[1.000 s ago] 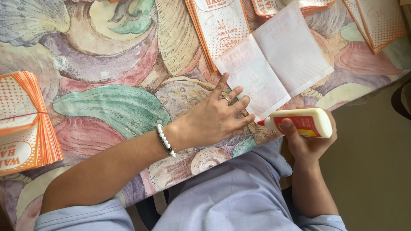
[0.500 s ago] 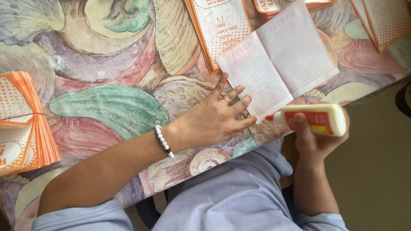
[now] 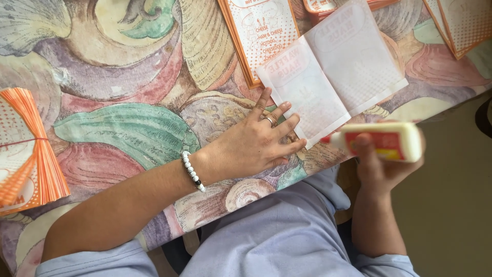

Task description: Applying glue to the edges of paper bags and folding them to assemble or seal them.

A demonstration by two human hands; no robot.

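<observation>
My left hand lies flat on the table with fingers spread, its fingertips pressing the near-left edge of a white paper sheet that lies unfolded, printed side down. A ring and a beaded bracelet are on that hand and wrist. My right hand grips a white glue bottle with a red label, held sideways off the table edge. Its red nozzle points left at the sheet's near corner, just short of touching it.
An orange-bordered printed paper bag lies beside the sheet. More such bags sit at the far right. A bundled orange stack rests at the left. The tablecloth has a colourful shell pattern. The floor is at the right.
My right hand has shifted the glue bottle a little right and up along the table edge. My left hand has stayed pressed on the sheet.
</observation>
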